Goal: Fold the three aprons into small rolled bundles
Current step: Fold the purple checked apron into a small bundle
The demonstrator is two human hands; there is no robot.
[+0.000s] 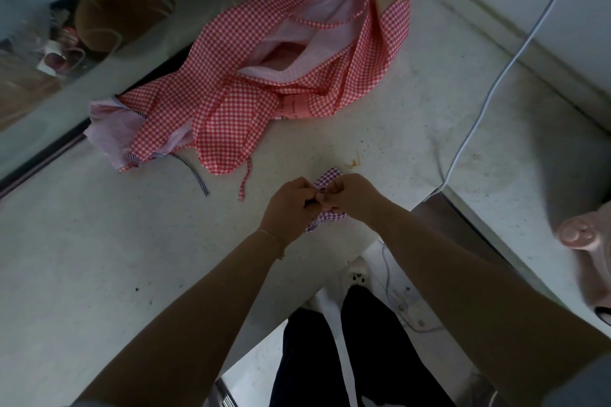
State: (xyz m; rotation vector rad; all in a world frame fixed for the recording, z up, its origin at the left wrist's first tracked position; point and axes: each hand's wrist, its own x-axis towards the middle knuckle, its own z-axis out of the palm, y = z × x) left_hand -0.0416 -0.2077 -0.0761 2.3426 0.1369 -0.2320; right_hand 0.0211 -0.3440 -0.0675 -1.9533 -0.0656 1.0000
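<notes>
A small purple-checked apron bundle (pixel 325 182) sits between both hands near the counter's front edge. My left hand (pixel 291 205) grips its left side with curled fingers. My right hand (pixel 347 190) pinches it from the right, knuckles meeting the left hand; most of the bundle is hidden by the fingers. Farther back, a red-and-white checked apron (pixel 251 89) lies loose and crumpled on the white counter (pixel 99 241), its ties trailing forward. A pale pink apron (pixel 105 129) with navy-striped trim lies partly under the red apron's left end.
A white cable (pixel 489 99) runs across the counter's right side. A brown paper bag (pixel 109 20) stands at the back left, seen through or reflected in a glass panel. A pink object (pixel 588 241) lies at the right edge. My dark-trousered legs (pixel 330 357) show below the counter's corner.
</notes>
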